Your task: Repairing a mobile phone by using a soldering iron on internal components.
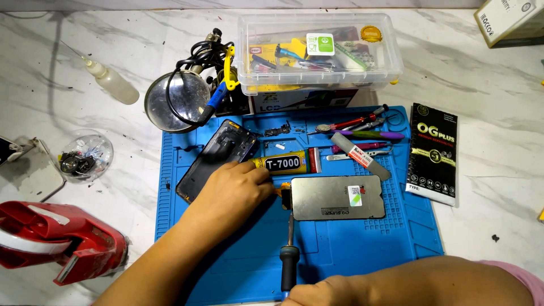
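Bracing the screen panel (338, 198) flat on the blue mat (362, 255), left hand (235, 190) fingers press its edge while the right hand (317, 292), clenched, grips the soldering iron (289, 258).

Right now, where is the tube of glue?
The glue tube lies on the blue mat, just beyond the left hand, between the open phone frame and the grey screen panel.
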